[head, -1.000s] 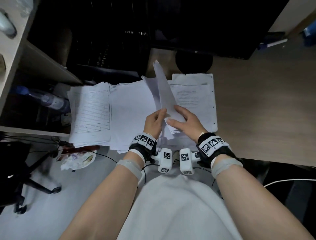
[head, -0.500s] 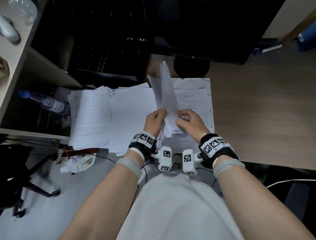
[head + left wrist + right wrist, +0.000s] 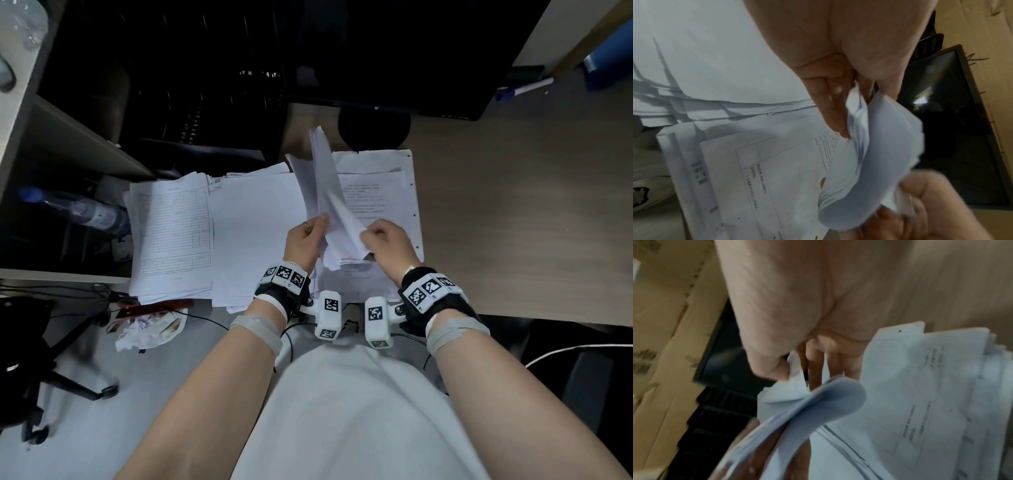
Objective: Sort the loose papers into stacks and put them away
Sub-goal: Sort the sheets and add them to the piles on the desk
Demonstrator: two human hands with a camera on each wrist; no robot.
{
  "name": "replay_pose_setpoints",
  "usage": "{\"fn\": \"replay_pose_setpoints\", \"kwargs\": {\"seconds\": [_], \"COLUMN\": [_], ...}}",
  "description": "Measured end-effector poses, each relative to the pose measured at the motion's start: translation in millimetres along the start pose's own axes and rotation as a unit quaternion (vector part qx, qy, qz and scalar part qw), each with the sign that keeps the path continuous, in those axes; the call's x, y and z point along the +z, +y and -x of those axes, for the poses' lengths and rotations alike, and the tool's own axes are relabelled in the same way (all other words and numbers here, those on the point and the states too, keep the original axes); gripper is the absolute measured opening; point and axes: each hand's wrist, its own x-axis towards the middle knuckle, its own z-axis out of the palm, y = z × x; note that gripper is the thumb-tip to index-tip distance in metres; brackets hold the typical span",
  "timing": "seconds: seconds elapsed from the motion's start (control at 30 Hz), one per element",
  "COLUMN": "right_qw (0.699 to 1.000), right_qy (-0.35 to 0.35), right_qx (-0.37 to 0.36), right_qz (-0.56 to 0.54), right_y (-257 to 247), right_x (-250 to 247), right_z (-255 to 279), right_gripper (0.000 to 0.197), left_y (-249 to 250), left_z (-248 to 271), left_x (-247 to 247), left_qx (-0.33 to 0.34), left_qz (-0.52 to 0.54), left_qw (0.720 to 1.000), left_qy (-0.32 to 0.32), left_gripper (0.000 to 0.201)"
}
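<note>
Holding a sheaf of papers (image 3: 323, 192) upright between both hands, we grip its left edge with the left hand (image 3: 305, 241), while the right hand (image 3: 387, 240) pinches one sheet's corner; beneath both hands lies a printed stack (image 3: 380, 185), further stacks (image 3: 173, 233) to the left.

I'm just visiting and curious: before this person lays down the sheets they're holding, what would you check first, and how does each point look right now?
1. Left hand grips the held bundle of sheets: ok.
2. Right hand pinches one sheet at its near end: ok.
3. Only a single sheet is peeled off: cannot tell; the wrist views are blurred.
4. Stacks ready to take it: ok; form stack, blank-topped stack and printed stack lie side by side.
5. Stack edges squared: not ok; sheets fan out at the far edges.
6. Which stack the sheet belongs on: cannot tell; its print is not readable.
</note>
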Motion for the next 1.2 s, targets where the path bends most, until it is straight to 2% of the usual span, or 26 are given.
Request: {"fn": "replay_pose_setpoints", "kwargs": {"seconds": [0.1,0.17,0.23,0.3,0.43,0.5,0.57,0.67,0.73,0.8,0.87,0.9,0.93,1.0,1.07,1.2], "right_qw": [0.982,0.960,0.957,0.962,0.984,0.984,0.977,0.955,0.944,0.932,0.934,0.952,0.976,1.000,0.994,0.986], "right_qy": [0.131,0.187,0.180,0.155,0.096,0.097,0.128,0.170,0.181,0.198,0.235,0.219,0.168,0.006,-0.096,-0.152], "right_qx": [0.072,0.120,0.150,0.159,0.149,0.137,0.147,0.191,0.209,0.222,0.167,0.104,0.034,-0.020,-0.043,-0.065], "right_qz": [-0.116,-0.168,-0.172,-0.158,-0.004,0.066,0.091,0.153,0.179,0.207,0.212,0.186,0.132,0.011,-0.027,0.039], "right_y": [8,16,25,30,25,23,28,42,47,44,38,35,30,11,-9,-30], "right_x": [-12,-22,-26,-24,-8,-1,0,-7,-8,-1,8,14,20,33,43,41], "right_z": [0,2,4,4,0,-2,-4,-6,-7,-5,-2,-2,-2,3,7,10], "right_gripper": [0.011,0.011,0.010,0.018,0.059,0.053,0.043,0.051,0.053,0.065,0.084,0.086,0.082,0.066,0.061,0.074], "left_y": [-4,-5,-4,-4,-6,-9,-14,-20,-19,-19,-20,-19,-17,-15,-13,-4], "left_z": [0,1,2,3,8,10,11,10,12,12,9,9,7,6,3,-1], "left_x": [-8,-14,-20,-23,-37,-47,-55,-63,-65,-67,-65,-64,-61,-57,-53,-51], "left_qx": [0.006,0.008,0.014,0.011,-0.011,-0.023,-0.029,-0.022,-0.007,0.005,0.006,0.002,-0.004,0.004,0.029,0.009], "left_qz": [-0.014,-0.020,-0.021,-0.026,-0.010,0.002,0.020,0.014,0.013,0.009,-0.004,-0.012,-0.021,-0.027,-0.026,0.017], "left_qw": [0.999,0.998,0.997,0.997,0.998,0.998,0.996,0.995,0.996,0.997,0.997,0.998,0.998,0.999,0.999,1.000], "left_qy": [0.038,0.061,0.069,0.065,0.060,0.064,0.082,0.101,0.090,0.080,0.074,0.068,0.059,0.026,-0.003,-0.005], "left_gripper": [0.018,0.018,0.019,0.017,0.011,0.017,0.031,0.035,0.036,0.045,0.047,0.048,0.049,0.041,0.027,0.030]}}
